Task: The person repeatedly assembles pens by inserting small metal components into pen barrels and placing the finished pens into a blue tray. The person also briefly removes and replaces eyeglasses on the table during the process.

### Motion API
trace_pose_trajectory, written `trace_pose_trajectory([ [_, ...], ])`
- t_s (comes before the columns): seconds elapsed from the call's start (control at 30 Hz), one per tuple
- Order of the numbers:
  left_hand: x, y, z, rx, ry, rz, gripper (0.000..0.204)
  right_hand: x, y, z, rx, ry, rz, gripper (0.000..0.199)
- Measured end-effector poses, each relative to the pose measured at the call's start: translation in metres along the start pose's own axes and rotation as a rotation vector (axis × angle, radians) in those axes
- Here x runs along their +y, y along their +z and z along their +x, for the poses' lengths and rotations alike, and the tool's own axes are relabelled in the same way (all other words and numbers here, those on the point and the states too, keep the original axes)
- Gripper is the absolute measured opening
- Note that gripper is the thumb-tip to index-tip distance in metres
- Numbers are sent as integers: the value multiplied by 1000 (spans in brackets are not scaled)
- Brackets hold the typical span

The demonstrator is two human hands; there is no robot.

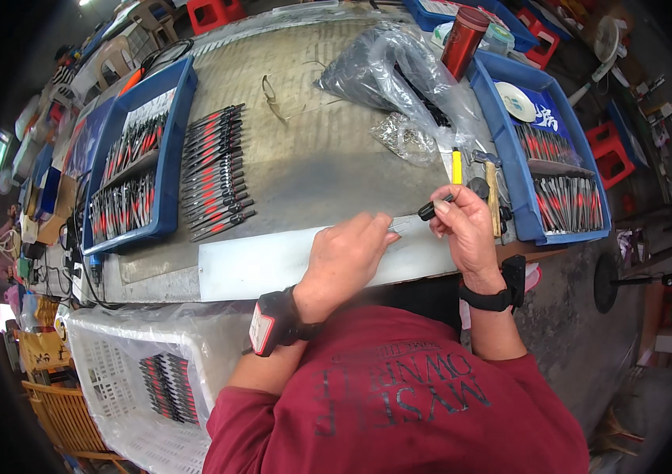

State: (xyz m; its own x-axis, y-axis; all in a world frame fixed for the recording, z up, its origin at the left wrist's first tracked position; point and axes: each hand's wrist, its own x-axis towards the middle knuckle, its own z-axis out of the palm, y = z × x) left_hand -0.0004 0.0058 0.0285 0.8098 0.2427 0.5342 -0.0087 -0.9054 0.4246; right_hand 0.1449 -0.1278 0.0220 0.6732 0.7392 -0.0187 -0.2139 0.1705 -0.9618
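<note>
By flat board (273,265), right hand (463,225), pinched rounded black piece (428,212)

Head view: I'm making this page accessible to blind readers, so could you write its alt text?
A person's right hand pinches a small black part over a workbench, while the left hand holds something thin, hard to make out. Slim red-and-black pieces lie lined up beside the left blue tray; the right blue tray holds similar pieces.
</note>
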Motion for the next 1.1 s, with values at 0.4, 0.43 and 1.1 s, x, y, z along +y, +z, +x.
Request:
trace_pose_trajectory([
  [0.4,-3,-1,-3,-18,-3,8,20,3,-10,-5,-117,-56,-108,19],
  [0.43,-4,-1,-3,-18,0,11,20,4,-10,-5,-126,-60,-113,19],
  [1.1,-6,2,-7,-18,26,-10,23,11,-2,-11,-147,-5,-125,15],
])
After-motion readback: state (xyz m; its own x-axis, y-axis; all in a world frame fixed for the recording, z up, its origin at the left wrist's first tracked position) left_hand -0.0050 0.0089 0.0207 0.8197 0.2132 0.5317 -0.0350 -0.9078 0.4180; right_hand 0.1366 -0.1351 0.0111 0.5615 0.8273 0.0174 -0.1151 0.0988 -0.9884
